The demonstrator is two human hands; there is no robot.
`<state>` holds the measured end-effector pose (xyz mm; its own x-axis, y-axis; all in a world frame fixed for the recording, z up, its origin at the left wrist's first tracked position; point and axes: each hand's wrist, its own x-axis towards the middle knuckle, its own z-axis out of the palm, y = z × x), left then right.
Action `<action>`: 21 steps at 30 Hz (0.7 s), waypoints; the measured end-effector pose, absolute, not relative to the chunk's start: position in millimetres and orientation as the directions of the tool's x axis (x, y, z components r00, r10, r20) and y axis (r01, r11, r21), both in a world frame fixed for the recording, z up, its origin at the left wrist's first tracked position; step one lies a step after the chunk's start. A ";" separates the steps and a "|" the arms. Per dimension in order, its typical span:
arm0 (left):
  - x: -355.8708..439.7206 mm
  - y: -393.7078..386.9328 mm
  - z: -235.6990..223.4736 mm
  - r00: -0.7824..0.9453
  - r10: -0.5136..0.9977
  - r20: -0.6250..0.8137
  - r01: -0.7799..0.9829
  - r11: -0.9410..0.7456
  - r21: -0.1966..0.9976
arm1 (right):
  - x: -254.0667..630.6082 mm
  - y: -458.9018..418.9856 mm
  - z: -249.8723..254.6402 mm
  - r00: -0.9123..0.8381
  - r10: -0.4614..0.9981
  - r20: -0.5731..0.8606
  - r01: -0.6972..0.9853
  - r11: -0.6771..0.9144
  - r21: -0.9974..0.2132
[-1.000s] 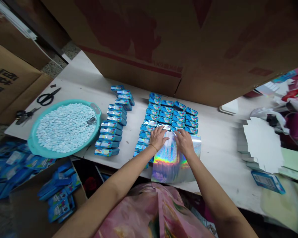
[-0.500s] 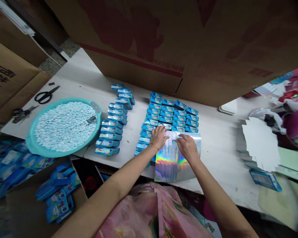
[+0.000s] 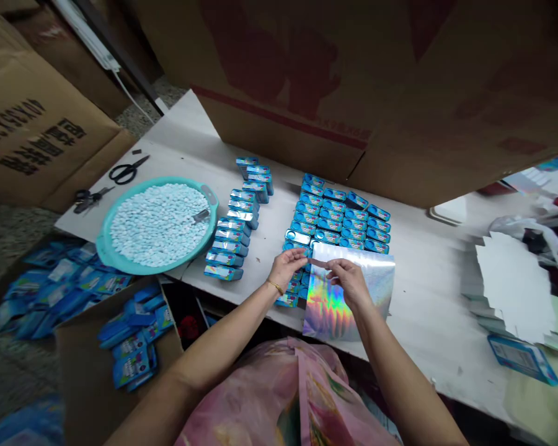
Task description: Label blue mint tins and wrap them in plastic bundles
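Between my two hands a narrow dark strip (image 3: 318,263) is stretched above a shiny rainbow-silver sheet (image 3: 339,310). My right hand (image 3: 349,280) pinches the strip's right end. My left hand (image 3: 286,271) has its fingertips closed at the other end; they seem to grip it too. Beneath and beyond the hands, small blue tins (image 3: 330,214) lie in several close rows, and the sheet's left side covers some of them. To the left, blue tins (image 3: 227,248) stand on edge in a line.
A turquoise basin (image 3: 103,248) full of pale blue tablets holds a scoop (image 3: 201,215). Black scissors (image 3: 128,170) lie behind it. A big carton (image 3: 279,136) stands at the table's back. An open box (image 3: 74,371) of blue packs is at lower left; stacked white cards (image 3: 514,285) lie right.
My hands have lifted off the sheet and hold the strip above it. White pieces earlier under my fingertips on the sheet are no longer seen. The view has shifted left.
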<state>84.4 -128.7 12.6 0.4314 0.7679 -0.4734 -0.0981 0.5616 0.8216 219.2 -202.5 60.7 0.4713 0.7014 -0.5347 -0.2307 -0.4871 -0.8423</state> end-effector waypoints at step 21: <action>22.3 -84.6 -28.4 0.247 0.833 -0.494 0.042 0.501 0.865 | 141.0 -176.5 1.2 0.671 0.713 -0.202 0.345 -0.542 -0.766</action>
<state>22.3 -84.6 -28.4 0.2467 0.8334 -0.4945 0.0420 0.5006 0.8647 141.0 -176.5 1.2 0.6713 0.7130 -0.2024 0.3453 -0.5424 -0.7659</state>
